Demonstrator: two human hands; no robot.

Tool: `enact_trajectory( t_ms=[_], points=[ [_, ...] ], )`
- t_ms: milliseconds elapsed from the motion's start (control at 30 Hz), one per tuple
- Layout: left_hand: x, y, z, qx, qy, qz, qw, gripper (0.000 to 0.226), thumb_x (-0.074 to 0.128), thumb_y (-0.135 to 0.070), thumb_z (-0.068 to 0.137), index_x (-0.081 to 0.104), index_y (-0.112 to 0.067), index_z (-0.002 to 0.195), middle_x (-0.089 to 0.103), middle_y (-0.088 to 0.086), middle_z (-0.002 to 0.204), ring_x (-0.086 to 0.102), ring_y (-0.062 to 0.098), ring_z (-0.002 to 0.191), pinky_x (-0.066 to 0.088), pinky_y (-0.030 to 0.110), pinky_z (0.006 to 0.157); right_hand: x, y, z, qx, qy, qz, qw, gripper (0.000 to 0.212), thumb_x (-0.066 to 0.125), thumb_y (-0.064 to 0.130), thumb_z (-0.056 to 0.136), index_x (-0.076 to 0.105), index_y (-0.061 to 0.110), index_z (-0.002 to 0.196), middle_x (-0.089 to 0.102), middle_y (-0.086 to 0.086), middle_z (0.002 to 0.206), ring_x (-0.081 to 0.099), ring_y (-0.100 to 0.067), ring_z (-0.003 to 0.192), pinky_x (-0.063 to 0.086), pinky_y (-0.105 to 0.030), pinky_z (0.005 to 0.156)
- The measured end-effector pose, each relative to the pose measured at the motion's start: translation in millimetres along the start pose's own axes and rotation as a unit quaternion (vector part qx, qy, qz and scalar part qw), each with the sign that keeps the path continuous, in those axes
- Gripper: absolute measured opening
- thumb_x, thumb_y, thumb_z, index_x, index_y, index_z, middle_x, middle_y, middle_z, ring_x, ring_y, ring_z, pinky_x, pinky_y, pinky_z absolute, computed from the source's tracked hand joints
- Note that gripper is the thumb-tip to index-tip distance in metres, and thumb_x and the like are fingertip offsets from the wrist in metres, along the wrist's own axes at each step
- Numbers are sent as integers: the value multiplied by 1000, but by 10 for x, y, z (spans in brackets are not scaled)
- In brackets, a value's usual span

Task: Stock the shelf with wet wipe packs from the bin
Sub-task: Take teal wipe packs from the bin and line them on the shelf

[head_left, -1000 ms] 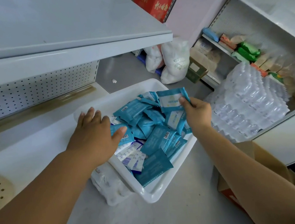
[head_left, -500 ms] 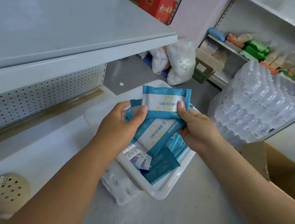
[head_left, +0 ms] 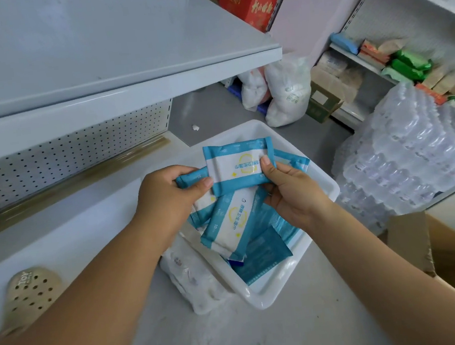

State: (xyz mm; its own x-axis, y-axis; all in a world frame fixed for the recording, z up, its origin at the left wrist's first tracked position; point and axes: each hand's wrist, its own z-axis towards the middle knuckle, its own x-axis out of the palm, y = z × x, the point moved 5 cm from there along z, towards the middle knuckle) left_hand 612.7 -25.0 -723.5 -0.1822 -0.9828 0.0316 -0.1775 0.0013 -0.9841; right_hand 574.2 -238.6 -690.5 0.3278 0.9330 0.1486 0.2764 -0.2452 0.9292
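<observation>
Wet wipe packs point(head_left: 238, 168) now above the bin point(head_left: 268, 295), fingers point(head_left: 266, 165) of left hand point(head_left: 166, 196) and right hand point(head_left: 294, 196) tight around them

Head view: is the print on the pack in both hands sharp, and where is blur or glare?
Head view: the top pack is sharp, its print legible; the shelf goods at right look soft; light is even, with highlights on the wrapped bottles.

Floor point(head_left: 296, 334) w/ bin point(head_left: 266, 298), plastic bag point(head_left: 193, 284)
</observation>
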Motion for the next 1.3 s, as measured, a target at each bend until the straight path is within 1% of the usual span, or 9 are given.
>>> enact_trajectory(
  t_ms=[100,233,433,600,800,933,1033,1200,1300],
  points=[
    [-48,55,37,-5,-25,14,1000,17,84,-24,79,75,-18,93,76,-1,86,70,16,81,58,33,73,-204,30,83,-8,-49,29,998,21,57,26,101,70,10,105,77,-7,108,73,-18,99,58,-37,93],
    [-129,129,111,-32,-55,5,998,21,82,-25,82,74,-15,98,76,2,92,73,19,87,60,36,78,-417,16,133,-4,-103,77,992,21,53,27,104,67,11,108,78,-6,105,76,-18,93,63,-32,77],
    [-138,173,159,-70,-70,-44,994,16,77,-26,87,71,-18,100,75,2,97,73,21,90,61,47,84,-440,-136,110,13,-106,46,993,22,56,33,102,63,13,106,76,-7,109,75,-15,92,60,-28,69],
    [-119,127,151,-76,-80,-80,991,30,78,-29,86,64,-15,109,74,3,103,73,20,92,61,49,84,-410,-94,102,-10,-94,1,995,31,57,42,99,62,14,111,75,-8,114,74,-19,102,59,-32,79],
    [-125,142,157,-89,-85,-114,986,18,76,-28,88,67,-17,99,74,6,100,73,24,91,60,50,83,-420,57,75,-31,-122,-22,992,31,54,43,101,70,16,103,78,-6,104,74,-21,101,58,-41,89],
    [-110,132,178,-107,-80,-177,975,25,76,-16,88,58,-13,105,71,10,111,74,24,92,61,44,81,-331,113,52,-25,-92,-37,995,28,58,40,100,71,16,107,76,-7,110,72,-23,107,57,-41,92],
    [-48,77,146,-106,-52,-208,971,26,75,-11,88,58,-15,108,71,9,111,75,23,91,61,45,80,-152,157,34,-14,-24,-41,999,32,56,35,102,70,12,119,74,-10,119,69,-27,115,56,-43,97],
    [99,-68,26,-124,64,-232,963,46,76,-37,81,68,-13,119,75,7,111,73,23,101,60,44,85,118,155,35,17,55,-72,996,41,51,37,103,69,5,122,72,-15,121,68,-30,114,54,-44,101],
    [106,-80,2,-129,78,-207,967,50,77,-46,76,72,-16,115,76,5,111,72,24,102,59,46,88,209,137,62,26,73,-94,993,45,52,40,102,68,2,122,71,-17,122,68,-30,112,55,-43,101]
  ],
)
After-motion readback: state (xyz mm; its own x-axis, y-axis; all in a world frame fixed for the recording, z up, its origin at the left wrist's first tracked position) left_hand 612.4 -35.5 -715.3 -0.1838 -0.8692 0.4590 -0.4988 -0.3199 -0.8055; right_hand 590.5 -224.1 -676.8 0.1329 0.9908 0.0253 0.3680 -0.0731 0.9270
